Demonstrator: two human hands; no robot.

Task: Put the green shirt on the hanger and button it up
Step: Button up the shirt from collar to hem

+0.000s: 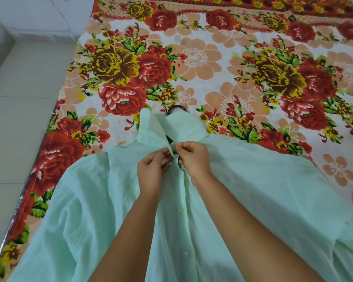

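Far left: pale tiled floor (18, 129) beside bed edge. Floral sheet (212, 64) covers bed. Green shirt (86, 200) lies front-up on sheet, spread wide, collar pointing away from you. Your left hand (153, 165) pinches one front edge just below collar. Black hanger (176, 107) hook pokes out past collar; rest mostly hidden inside shirt. Your right hand (194, 157) pinches opposite edge, fingertips nearly meeting left hand's. Below hands, front lies closed, white buttons (186, 255) in row.
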